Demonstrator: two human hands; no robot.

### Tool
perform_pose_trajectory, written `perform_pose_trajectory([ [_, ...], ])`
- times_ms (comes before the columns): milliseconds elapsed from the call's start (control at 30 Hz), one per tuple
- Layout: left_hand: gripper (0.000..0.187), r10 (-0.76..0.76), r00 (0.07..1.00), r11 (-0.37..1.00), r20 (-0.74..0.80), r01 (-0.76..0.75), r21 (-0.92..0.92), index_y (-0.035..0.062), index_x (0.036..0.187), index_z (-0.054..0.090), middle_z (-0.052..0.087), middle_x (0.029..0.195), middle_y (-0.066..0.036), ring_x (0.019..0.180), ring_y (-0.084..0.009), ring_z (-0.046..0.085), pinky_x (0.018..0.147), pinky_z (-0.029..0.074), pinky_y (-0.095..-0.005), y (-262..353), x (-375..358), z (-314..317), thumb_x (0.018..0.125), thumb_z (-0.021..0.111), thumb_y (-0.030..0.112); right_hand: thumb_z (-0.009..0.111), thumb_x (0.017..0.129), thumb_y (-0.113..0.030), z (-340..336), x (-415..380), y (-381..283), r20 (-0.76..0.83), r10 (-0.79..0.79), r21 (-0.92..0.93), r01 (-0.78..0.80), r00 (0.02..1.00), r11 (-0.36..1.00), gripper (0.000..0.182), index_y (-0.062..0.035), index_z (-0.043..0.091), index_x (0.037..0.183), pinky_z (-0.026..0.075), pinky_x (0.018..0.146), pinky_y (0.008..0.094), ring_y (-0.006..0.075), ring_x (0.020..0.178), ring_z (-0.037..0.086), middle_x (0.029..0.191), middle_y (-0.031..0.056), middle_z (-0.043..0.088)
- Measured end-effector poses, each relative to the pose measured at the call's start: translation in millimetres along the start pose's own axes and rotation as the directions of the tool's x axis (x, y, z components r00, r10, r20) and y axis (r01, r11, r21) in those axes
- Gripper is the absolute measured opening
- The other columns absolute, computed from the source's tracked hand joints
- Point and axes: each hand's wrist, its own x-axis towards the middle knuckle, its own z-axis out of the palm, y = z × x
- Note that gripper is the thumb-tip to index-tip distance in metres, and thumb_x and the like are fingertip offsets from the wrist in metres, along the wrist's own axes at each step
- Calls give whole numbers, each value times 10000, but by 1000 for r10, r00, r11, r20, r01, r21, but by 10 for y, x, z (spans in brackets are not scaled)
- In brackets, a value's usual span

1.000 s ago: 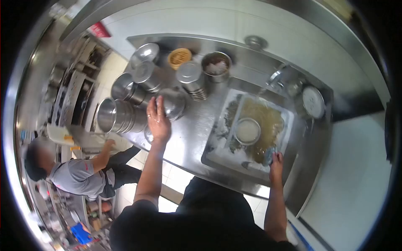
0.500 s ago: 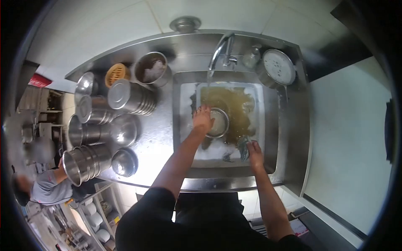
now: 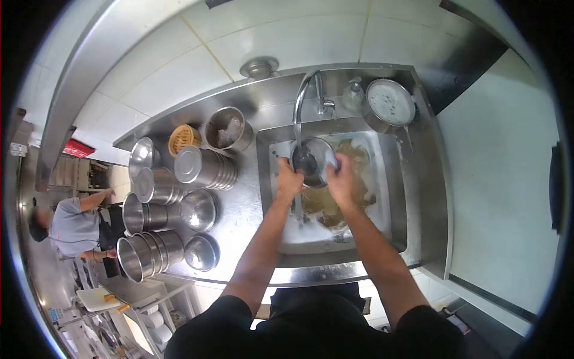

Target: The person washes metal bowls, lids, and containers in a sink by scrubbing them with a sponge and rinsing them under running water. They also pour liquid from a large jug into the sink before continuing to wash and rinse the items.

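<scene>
A round metal bowl (image 3: 320, 178) is tilted under the running tap (image 3: 306, 96), over the water in the sink. My left hand (image 3: 290, 179) grips its left rim, with the thumb reaching over the edge. Water from the spout falls into it, and its inside looks dark. At the right rim is my right hand (image 3: 341, 182), closed and blurred by motion. A pale bluish thing (image 3: 331, 158) shows at its fingertips, and I cannot tell what it is. Cloudy brownish water (image 3: 320, 206) with white foam lies below both hands in the sink (image 3: 275, 261).
Stacked steel pots (image 3: 206, 169) and upturned bowls (image 3: 200, 210) crowd the left counter. Behind them stand an orange slotted holder (image 3: 183, 139) and a pot (image 3: 244, 140). A soap bottle (image 3: 353, 96) and a foam-filled pot (image 3: 390, 103) stand back right. Another person (image 3: 76, 221) is at far left.
The metal bowl has come up from the sink water to the tap stream, in my left hand. My right hand has moved up and left to its rim. The view has shifted.
</scene>
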Motion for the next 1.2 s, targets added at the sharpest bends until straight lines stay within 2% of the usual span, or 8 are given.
perform_pose_trajectory([
  [133,419,-122,970,920,209,190,-344,44,1386,484,685,1034,-208,747,-284,712,454,554,-325,-20,50,21,1027,528,255,671,860,-148,681,228,-11,75,-283,-129,291,956,948,326,-61,606,1168,513,858,491,424,964,621,1125,175,597],
  [233,443,-126,992,989,28,128,-78,59,1343,557,690,887,-198,649,-266,686,456,523,-351,-463,460,-106,1041,515,381,660,857,-182,746,-36,-57,652,43,-245,157,757,957,267,-113,666,1115,494,932,497,424,1058,597,1200,169,606],
  [333,461,1,996,990,86,-13,139,47,1296,585,676,760,-152,533,-253,639,440,502,-362,-405,324,-246,1038,519,424,607,870,-190,207,13,6,751,-204,-366,653,628,663,237,-64,675,1060,480,940,509,420,1085,594,1085,164,669],
  [533,434,-217,941,929,260,281,-242,67,1307,596,674,841,-72,609,-171,610,454,479,-359,-173,-6,86,1038,514,399,589,889,-199,518,27,-34,361,-195,-275,304,912,912,227,-62,655,1057,493,934,484,393,1096,629,1086,163,698],
  [700,402,-149,988,960,42,155,-233,68,1326,586,676,983,-112,745,-217,649,502,500,-387,-726,308,284,1017,545,321,618,887,-241,-163,-198,-548,709,-92,-286,404,699,869,228,-116,656,1073,520,876,478,390,981,656,1009,184,697],
  [1000,326,74,371,252,925,891,-378,73,1160,639,680,943,-103,685,-224,650,477,520,-311,-1435,222,505,983,575,339,719,789,-204,-424,-211,-752,376,-770,1,830,516,557,300,-134,700,1080,436,983,484,317,1095,553,1190,80,626],
  [1100,391,266,267,162,926,935,-316,75,1141,638,675,899,-84,608,-203,629,443,512,-306,-1363,-33,512,982,548,420,664,864,-257,-223,391,-782,353,-196,137,157,915,978,300,-109,692,1123,440,992,461,276,1109,574,1203,91,641],
  [1200,436,166,557,181,814,794,-581,68,1130,640,663,851,-65,580,-184,611,418,488,-302,-748,-251,364,986,522,461,580,954,-342,-128,463,-535,623,385,435,-711,681,553,376,-77,652,1212,441,1007,424,248,1136,582,1245,95,639],
])
